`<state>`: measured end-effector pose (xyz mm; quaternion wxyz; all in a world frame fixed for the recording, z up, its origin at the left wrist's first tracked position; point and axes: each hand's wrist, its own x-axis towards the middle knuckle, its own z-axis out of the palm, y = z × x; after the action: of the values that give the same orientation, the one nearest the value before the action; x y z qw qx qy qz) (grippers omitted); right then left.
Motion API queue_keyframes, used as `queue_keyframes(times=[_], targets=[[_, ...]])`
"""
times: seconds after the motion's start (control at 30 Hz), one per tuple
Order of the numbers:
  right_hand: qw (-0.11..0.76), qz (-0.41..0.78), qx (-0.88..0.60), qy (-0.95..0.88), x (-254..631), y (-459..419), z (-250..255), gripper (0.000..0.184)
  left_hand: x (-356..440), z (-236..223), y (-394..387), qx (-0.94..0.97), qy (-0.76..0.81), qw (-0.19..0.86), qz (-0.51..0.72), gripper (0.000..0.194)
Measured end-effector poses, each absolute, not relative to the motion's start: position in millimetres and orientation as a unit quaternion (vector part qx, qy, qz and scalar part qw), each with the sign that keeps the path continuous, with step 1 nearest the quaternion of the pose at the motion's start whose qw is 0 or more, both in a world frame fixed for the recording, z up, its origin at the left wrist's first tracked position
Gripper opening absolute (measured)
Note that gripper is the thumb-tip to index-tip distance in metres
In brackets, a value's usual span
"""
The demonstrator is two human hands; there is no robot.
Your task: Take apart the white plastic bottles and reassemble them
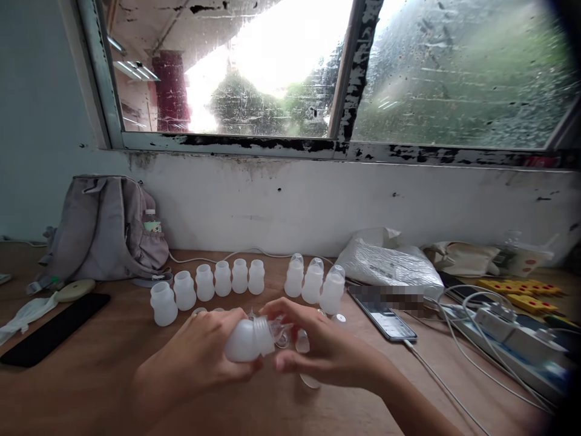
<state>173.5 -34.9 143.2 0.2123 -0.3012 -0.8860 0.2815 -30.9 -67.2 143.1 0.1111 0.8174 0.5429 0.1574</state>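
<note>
My left hand [195, 357] is wrapped around a small frosted baby bottle [241, 341], which is tilted on its side with its top to the right. A clear teat [282, 330] shows at that end. Around it curves my right hand [329, 345], thumb and fingers apart, the index fingertip close to the bottle's collar. Whether that finger touches the collar I cannot tell. Behind my hands, several frosted bottles without tops [185, 290] stand in a curved row. To their right are three bottles with clear domed caps [313, 281]. Small clear parts [302, 341] lie partly hidden behind my right hand.
A phone [384, 313] on a charging cable and a power strip [508, 333] with tangled cords are at right. Behind them lies a silvery padded bag [385, 266]. At left are a grey backpack [106, 230] and a flat black object [54, 330]. A wall with a window stands behind.
</note>
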Motion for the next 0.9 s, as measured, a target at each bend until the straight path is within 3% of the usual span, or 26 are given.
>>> queue_keyframes(times=[0.07, 0.17, 0.3, 0.63, 0.8, 0.9], targets=[[0.205, 0.289, -0.354, -0.865, 176.6, -32.3, 146.3, 0.026, -32.1, 142.8, -66.5, 0.814, 0.546, 0.103, 0.168, 0.026], [0.209, 0.287, -0.392, -0.849, 176.9, -29.9, 147.3, 0.032, -34.3, 140.4, -64.3, 0.815, 0.547, 0.074, 0.180, 0.029], [0.243, 0.268, -0.392, -0.846, 175.0, -27.3, 144.2, 0.025, -34.2, 140.9, -63.4, 0.810, 0.551, 0.065, 0.192, 0.037], [0.287, 0.263, -0.378, -0.840, 175.4, -26.2, 145.5, 0.007, -35.1, 157.1, -69.3, 0.804, 0.539, 0.192, 0.165, 0.035], [0.326, 0.245, -0.377, -0.832, 182.1, -22.8, 149.5, 0.007, -44.8, 152.7, -58.4, 0.801, 0.482, 0.317, 0.158, 0.037], [0.329, 0.212, -0.403, -0.827, 189.6, -14.8, 148.4, 0.009, -48.4, 149.7, -50.1, 0.790, 0.486, 0.321, 0.190, 0.039]])
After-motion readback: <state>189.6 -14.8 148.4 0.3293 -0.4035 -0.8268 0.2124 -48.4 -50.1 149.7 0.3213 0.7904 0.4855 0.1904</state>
